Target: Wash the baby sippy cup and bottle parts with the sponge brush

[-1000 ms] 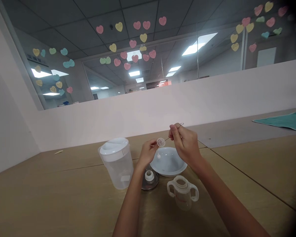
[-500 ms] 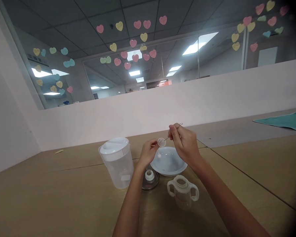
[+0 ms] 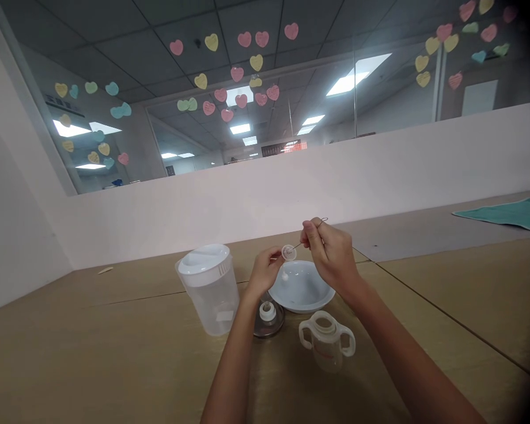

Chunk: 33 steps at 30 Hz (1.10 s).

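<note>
My left hand (image 3: pixel 266 271) pinches a small round translucent piece (image 3: pixel 288 252) by its edge, above the left rim of a white bowl (image 3: pixel 302 287). Closed round a thin wire tool (image 3: pixel 324 219), my right hand (image 3: pixel 329 247) holds it so that its lower end reaches into the round piece. A looped end of the wire sticks out above the fist. Below the hands stands a clear two-handled cup (image 3: pixel 327 341) with an open top. Beside my left wrist a white ring (image 3: pixel 267 312) sits on a dark round dish (image 3: pixel 269 330).
A translucent pitcher (image 3: pixel 207 288) with a white lid stands left of my left forearm. A teal cloth (image 3: pixel 512 213) lies at the far right. A small flat scrap (image 3: pixel 106 270) is at the back left. The white wall (image 3: pixel 265 200) bounds the table behind.
The view has tilted very slightly, so things sit a little higher in the picture. Both hands keep nearly the same pose and hold the same things.
</note>
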Each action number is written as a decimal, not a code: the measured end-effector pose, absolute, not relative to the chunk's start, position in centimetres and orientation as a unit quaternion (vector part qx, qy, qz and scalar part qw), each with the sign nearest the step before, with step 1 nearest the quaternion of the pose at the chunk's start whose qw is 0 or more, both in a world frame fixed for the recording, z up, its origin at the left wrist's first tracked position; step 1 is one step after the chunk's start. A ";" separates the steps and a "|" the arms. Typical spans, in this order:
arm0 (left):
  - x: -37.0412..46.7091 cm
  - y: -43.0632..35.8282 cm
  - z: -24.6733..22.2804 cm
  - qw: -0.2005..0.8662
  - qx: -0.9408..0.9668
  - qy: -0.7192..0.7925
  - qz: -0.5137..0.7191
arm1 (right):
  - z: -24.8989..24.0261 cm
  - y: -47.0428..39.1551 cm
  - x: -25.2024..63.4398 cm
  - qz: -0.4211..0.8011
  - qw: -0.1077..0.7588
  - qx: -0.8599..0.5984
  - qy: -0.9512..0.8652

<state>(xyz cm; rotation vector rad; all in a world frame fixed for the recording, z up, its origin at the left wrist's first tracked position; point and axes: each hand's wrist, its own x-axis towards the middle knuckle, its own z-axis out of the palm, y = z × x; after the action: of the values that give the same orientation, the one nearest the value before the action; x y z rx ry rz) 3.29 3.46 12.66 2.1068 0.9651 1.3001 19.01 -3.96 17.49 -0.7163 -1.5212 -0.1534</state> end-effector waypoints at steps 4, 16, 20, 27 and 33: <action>3.2 3.6 12.6 0.238 0.770 0.353 0.475 | 17.5 -4.0 19.0 -0.067 0.666 -0.317 -0.672; 3.8 2.0 13.6 0.253 0.766 0.325 0.493 | 16.9 -2.7 19.2 -0.028 0.663 -0.328 -0.672; 4.3 1.5 13.8 0.265 0.775 0.318 0.478 | 16.4 -1.7 19.3 -0.019 0.643 -0.342 -0.685; 5.4 0.9 13.7 0.277 0.791 0.295 0.458 | 15.4 -0.2 18.9 -0.034 0.588 -0.351 -0.728; 5.6 1.2 13.0 0.326 0.794 0.277 0.432 | 16.4 -1.4 19.6 -0.066 0.602 -0.398 -0.689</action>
<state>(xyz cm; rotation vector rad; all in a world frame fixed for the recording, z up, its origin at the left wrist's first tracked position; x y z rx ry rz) 5.55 1.20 13.00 2.0808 0.7261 1.1320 19.62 -1.39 16.42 -0.9226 -1.5971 -0.1521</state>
